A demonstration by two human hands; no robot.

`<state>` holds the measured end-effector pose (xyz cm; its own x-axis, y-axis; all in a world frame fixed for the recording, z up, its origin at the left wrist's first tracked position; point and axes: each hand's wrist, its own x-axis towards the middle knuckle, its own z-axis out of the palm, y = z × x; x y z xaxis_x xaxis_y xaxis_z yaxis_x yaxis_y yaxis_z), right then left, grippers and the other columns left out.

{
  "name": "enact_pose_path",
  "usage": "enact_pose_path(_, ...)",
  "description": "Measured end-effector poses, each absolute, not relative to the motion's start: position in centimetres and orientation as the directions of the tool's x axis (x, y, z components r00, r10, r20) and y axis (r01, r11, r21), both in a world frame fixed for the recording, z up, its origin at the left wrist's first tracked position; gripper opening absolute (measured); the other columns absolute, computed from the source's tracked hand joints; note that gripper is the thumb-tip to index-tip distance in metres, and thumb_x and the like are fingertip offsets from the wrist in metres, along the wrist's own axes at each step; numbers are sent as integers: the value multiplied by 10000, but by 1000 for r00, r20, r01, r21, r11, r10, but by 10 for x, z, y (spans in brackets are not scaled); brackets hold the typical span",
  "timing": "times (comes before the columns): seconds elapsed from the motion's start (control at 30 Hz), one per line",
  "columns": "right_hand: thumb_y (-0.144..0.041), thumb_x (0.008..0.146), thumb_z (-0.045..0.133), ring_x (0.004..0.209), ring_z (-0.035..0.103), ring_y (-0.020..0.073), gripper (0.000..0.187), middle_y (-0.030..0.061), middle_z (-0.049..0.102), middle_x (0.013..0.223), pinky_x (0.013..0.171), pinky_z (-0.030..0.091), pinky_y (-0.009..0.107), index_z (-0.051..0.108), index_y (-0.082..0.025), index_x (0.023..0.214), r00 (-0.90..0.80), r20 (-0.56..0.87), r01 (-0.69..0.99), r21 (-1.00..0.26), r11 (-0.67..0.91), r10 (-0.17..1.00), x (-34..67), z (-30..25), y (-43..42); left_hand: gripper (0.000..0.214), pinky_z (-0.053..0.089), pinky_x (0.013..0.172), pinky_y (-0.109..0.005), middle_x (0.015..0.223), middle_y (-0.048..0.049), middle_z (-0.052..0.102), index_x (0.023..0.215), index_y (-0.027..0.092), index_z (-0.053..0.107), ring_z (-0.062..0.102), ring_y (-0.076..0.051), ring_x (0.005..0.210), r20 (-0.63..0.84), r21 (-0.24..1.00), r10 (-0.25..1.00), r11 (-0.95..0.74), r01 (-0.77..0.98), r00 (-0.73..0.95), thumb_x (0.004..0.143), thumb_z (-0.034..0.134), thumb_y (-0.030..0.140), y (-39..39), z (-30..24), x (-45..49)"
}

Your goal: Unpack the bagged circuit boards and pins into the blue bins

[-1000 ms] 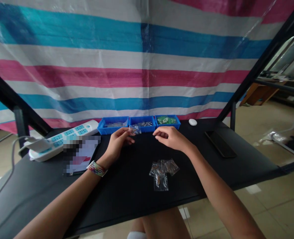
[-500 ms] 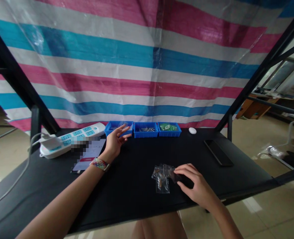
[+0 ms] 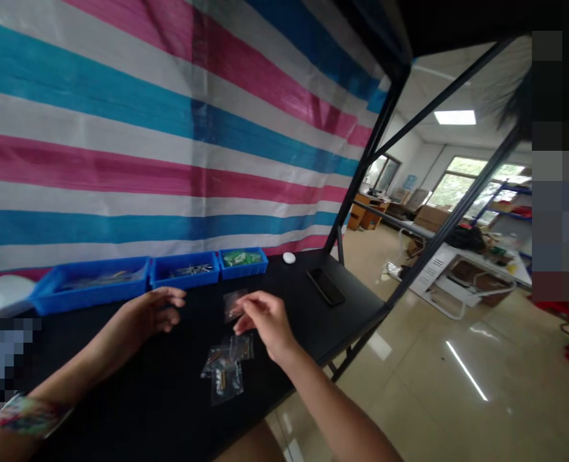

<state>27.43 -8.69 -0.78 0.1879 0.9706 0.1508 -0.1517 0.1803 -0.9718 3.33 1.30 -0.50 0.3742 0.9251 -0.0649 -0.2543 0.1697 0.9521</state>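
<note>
Between the thumb and fingers of my right hand (image 3: 265,321) is a small clear plastic bag (image 3: 231,303), held just above the black table. My left hand (image 3: 144,321) hovers over the table in front of the bins, its fingers loosely bent and apart, holding nothing. Below my right hand lie several small clear bags (image 3: 226,378) in an overlapping pile, with thin brass-coloured pieces inside. Along the back stand a blue bin with clear bags (image 3: 48,292), a blue bin with metal nails or screws (image 3: 158,276) and a blue bin with green packets (image 3: 260,266).
A white oval object (image 3: 288,258) and a dark phone (image 3: 325,285) lie on the table's right side. A white power strip (image 3: 5,292) is at the far left. A striped sheet (image 3: 120,160) hangs behind, and a black frame post (image 3: 365,160) rises at the right.
The view has swung to the right. My left hand has drawn back from the left blue bin, and my right hand has lifted a clear bag away from the pile.
</note>
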Motion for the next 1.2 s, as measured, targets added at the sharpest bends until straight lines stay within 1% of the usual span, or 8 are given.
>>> enact_pose_path(0.1,-607,711,848,601,726,183,502,53,754,821,627,647,351,701,-173,917,69,131,-254,-956,145,989,245,-6,-52,400,523,555,-273,871,-41,753,955,208,746,666,-195,659,21,985,909,53,-165,415,838,704,588,10,-9,38)
enact_pose_path(0.17,-579,722,858,606,734,202,488,43,737,780,672,656,396,675,-159,889,-1,120,-277,-954,115,993,227,-5,-32,484,536,575,-291,777,-54,727,961,199,734,664,-218,669,59,997,891,-33,-67,451,803,731,657,8,-7,37)
enact_pose_path(0.37,-492,698,897,629,732,184,435,-4,717,759,719,650,377,668,-166,871,-192,106,-276,-960,50,976,211,-5,7,504,544,606,-291,751,-22,717,929,191,716,651,-194,655,162,978,931,-196,72,328,719,824,636,12,2,30)
enact_pose_path(0.47,-505,668,908,619,724,167,460,-1,718,726,678,640,340,686,-153,864,-177,125,-250,-965,78,976,215,-9,11,513,530,578,-280,672,-22,676,865,166,674,634,-177,602,183,975,927,-215,63,328,714,818,635,10,2,32)
enact_pose_path(0.6,-557,677,891,627,728,155,498,28,743,773,668,643,325,715,-137,879,-107,105,-269,-960,73,989,224,-18,9,482,543,561,-275,802,-15,677,928,174,646,682,-180,649,163,983,915,-185,24,369,702,857,544,9,-5,35)
enact_pose_path(0.8,-502,692,909,733,765,190,453,37,749,844,821,664,423,739,-139,903,-143,117,-326,-943,65,983,230,-17,0,387,530,586,-260,776,-22,680,913,161,664,647,-147,633,137,981,888,-185,67,439,822,779,519,8,-9,34)
enact_pose_path(1.03,-388,686,905,640,719,155,358,26,733,764,680,636,332,730,-131,863,-196,66,-226,-974,21,978,229,-20,0,396,508,584,-251,692,-19,655,833,159,617,612,-139,616,117,984,890,-163,67,441,839,759,528,4,-8,36)
enact_pose_path(1.2,-348,686,902,676,737,165,340,13,735,795,715,642,341,706,-148,880,-221,63,-232,-973,11,973,230,-21,-5,355,502,601,-249,693,-14,657,843,162,610,611,-133,619,122,978,889,-183,99,442,862,744,490,2,-11,37)
